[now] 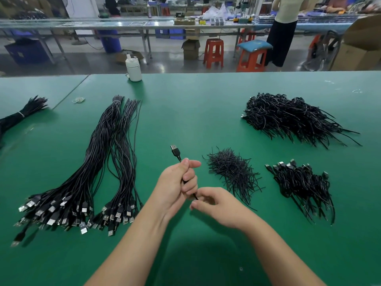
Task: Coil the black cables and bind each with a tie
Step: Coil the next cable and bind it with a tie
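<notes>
Black and thin, a single USB cable [186,179] is being gripped inside the curled fingers of the left hand [179,182], just above the green surface [185,112]. Its plug [175,151] is being held clear above the fist, tilted up and away, while a short run of cord is being drawn out below the fist and pinched by the fingertips of the right hand [214,204], which is curled close beside the left.

The coiling step is judged to be in hand: the cord is being gathered into the left fist, and whether the loops are finished cannot be told, since they are being hidden by the fingers. No tie is being seen on this cable yet. The next move is judged to call for the coil being kept clamped by the left hand while one tie is being picked by the right from the heap of black ties [232,172] lying just right of the hands, then wrapped and twisted round the middle of the coil.

Uncoiled cables [99,162] are lying in long bundles well to the left of the hands, plugs towards the person. Coiled cables [301,182] are being kept in a small pile further right, beyond the ties, with a larger heap of coiled cables [288,116] lying behind it.
</notes>
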